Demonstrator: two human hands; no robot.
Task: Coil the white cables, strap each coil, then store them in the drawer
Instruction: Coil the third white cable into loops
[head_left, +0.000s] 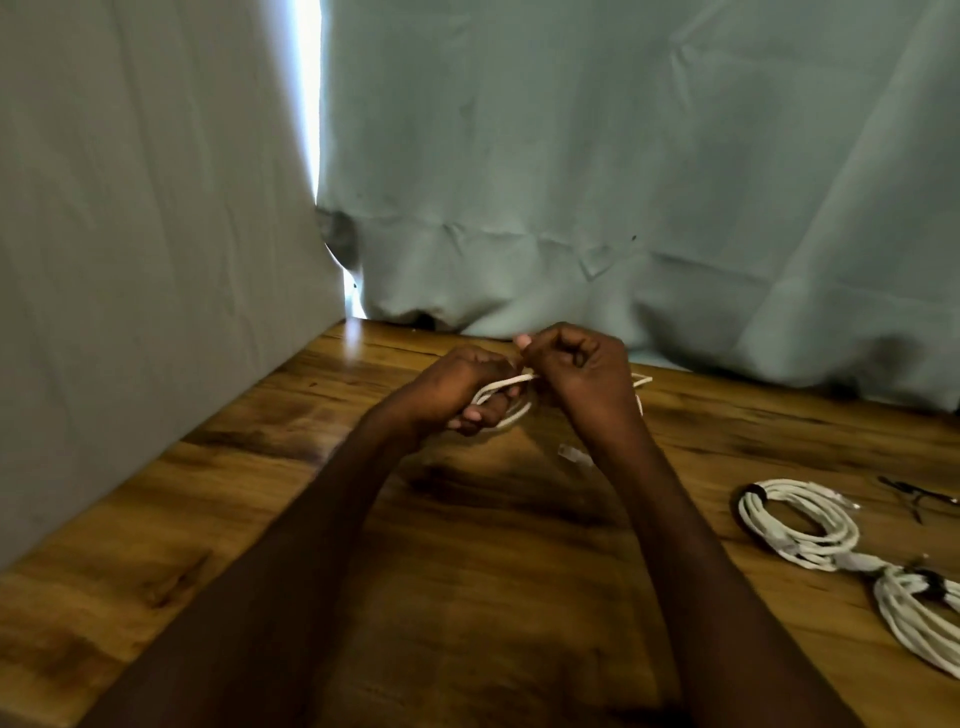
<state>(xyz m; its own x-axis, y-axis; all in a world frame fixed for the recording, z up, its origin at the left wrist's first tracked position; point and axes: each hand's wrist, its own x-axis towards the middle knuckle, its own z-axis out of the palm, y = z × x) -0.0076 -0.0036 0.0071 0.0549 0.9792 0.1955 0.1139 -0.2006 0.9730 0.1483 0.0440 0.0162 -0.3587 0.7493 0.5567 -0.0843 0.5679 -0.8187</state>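
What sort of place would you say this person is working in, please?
Probably a makeshift work corner rather than a fitted workshop: a wooden table is hemmed in by hung grey-green cloth, with strapped cable coils lying on it.

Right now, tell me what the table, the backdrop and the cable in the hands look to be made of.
Table: wood or wood-look laminate, glossy; dark grain streaks and window glare show.
Backdrop: thin pale fabric, matte; it creases and sags.
Cable, held by left hand and right hand: white, flexible, probably plastic-jacketed; bends in smooth loops.
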